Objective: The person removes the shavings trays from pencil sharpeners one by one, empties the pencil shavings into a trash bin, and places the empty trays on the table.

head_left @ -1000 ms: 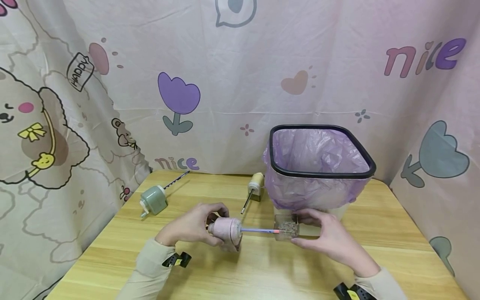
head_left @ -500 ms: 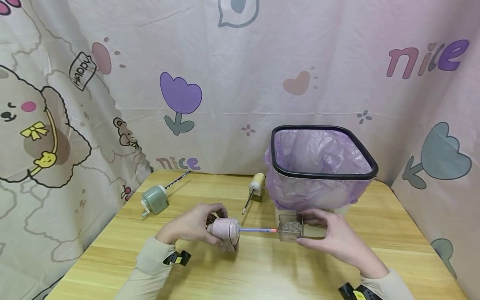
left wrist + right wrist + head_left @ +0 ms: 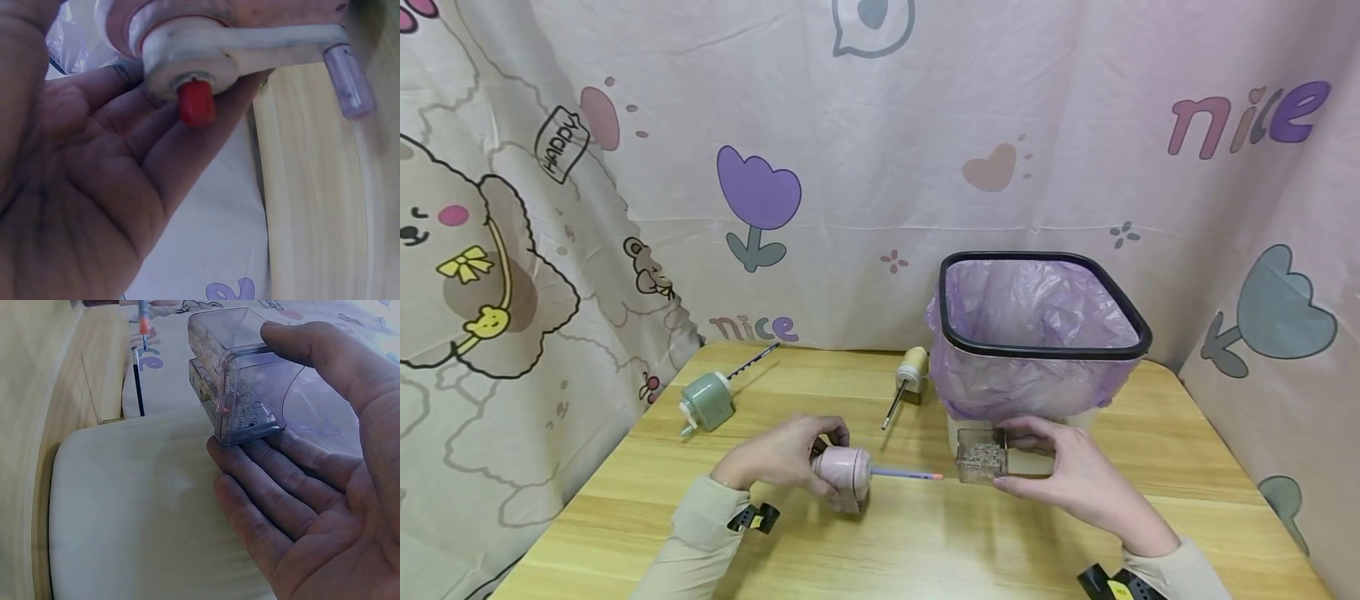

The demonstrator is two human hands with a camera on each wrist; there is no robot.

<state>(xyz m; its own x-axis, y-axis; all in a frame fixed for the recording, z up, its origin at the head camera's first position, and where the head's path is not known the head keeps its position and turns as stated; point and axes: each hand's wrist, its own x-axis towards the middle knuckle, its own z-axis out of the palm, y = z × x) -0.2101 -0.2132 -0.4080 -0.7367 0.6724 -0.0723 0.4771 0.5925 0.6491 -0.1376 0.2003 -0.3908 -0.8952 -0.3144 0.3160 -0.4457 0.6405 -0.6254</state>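
My left hand point(image 3: 778, 454) grips a pink crank pencil sharpener point(image 3: 847, 477) by its back end. A purple pencil point(image 3: 902, 473) with a reddish end sticks out of its front, pointing right. The left wrist view shows the white crank arm point(image 3: 275, 49), a red piece point(image 3: 197, 103) at its hub and a lavender handle point(image 3: 350, 81). Between thumb and fingers, my right hand point(image 3: 1078, 479) holds a clear shavings drawer point(image 3: 982, 458), with shavings visible inside it. A gap separates the pencil's end from the drawer.
Behind the right hand stands a bin point(image 3: 1045, 352) with a black rim and purple liner. Left of it lies a yellow sharpener point(image 3: 913, 367) with a dark pencil. A green sharpener point(image 3: 709, 402) with a patterned pencil is at the table's left. A printed curtain point(image 3: 880, 183) hangs behind.
The shavings drawer has moved right, away from the pencil that overlapped it in view. My left hand has shifted the pink sharpener slightly left and toward me.
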